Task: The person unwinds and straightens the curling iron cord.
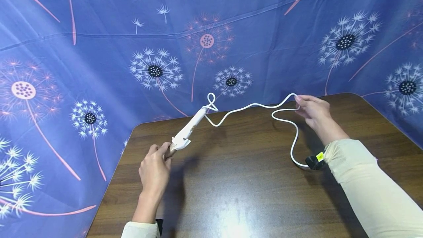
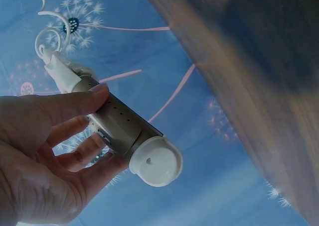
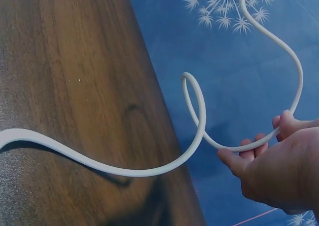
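My left hand [image 1: 154, 172] grips a curling iron [image 1: 188, 128] by its metal barrel, holding it above the left part of the table. In the left wrist view, thumb and fingers wrap the perforated barrel [image 2: 119, 119], and the white end cap [image 2: 158, 162] points toward the camera. Its white handle tilts up and away, where the cord makes a small loop. My right hand [image 1: 315, 113] pinches the white cord [image 1: 251, 105] near the table's far edge; the right wrist view shows the cord [image 3: 134, 172] curling beside the fingertips. The black plug [image 1: 313, 162] with a yellow label hangs near the right sleeve.
The brown wooden table [image 1: 244, 168] has rounded far corners. A blue cloth [image 1: 257, 47] with a dandelion print hangs behind it and to its sides. Light glares off the table near its front.
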Tool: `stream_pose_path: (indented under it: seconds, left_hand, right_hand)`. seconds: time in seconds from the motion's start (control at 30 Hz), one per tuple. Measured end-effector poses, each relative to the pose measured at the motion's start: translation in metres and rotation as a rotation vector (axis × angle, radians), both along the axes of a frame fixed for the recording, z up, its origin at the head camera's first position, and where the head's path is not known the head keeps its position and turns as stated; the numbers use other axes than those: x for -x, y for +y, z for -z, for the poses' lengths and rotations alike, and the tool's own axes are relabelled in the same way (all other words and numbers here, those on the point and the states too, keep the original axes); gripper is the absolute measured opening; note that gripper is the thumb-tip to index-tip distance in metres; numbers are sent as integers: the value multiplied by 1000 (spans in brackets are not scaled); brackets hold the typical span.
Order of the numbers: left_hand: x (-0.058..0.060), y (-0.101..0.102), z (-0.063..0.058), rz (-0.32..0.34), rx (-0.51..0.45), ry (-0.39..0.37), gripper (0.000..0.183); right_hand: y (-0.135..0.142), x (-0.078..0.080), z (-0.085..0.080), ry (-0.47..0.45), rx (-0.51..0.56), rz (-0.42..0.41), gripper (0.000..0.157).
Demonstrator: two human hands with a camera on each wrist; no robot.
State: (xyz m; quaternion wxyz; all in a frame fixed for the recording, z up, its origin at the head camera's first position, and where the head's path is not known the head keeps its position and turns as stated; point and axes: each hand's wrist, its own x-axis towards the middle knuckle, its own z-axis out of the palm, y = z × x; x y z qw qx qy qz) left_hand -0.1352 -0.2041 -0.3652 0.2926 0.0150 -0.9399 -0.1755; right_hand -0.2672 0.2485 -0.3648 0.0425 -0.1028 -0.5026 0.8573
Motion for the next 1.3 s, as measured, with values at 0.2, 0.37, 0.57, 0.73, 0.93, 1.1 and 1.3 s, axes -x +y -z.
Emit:
stream_pose_path:
  seconds: [0.2,0.37,0.57,0.73,0.93,1.1,1.3]
  left_hand:
    - [1,6,-5,18,-6,16,45]
    - [1,11,-6,26,-14,9,45]
    - [1,14,-8,41,-24,9,45]
    - [1,16,-9,36,-16,15,44]
    - [1,19,-8,44,-2,20,42]
    - [2,23,-9,50,3,23,42]
    - [2,28,-12,69,-3,28,43]
  right_hand:
    - [0,-1,3,25,10,-52,25]
    - [1,-3,4,8,33,-65,22]
    - [-3,-8,1,-1,0,-49,19]
    - [-13,-13,-1,30,50,-59,18]
    - [-33,-20,0,94,168,-153,13]
    - [-53,-27,6,73,185,-263,9]
    - [-80,-31,16,44,133,-345,9]
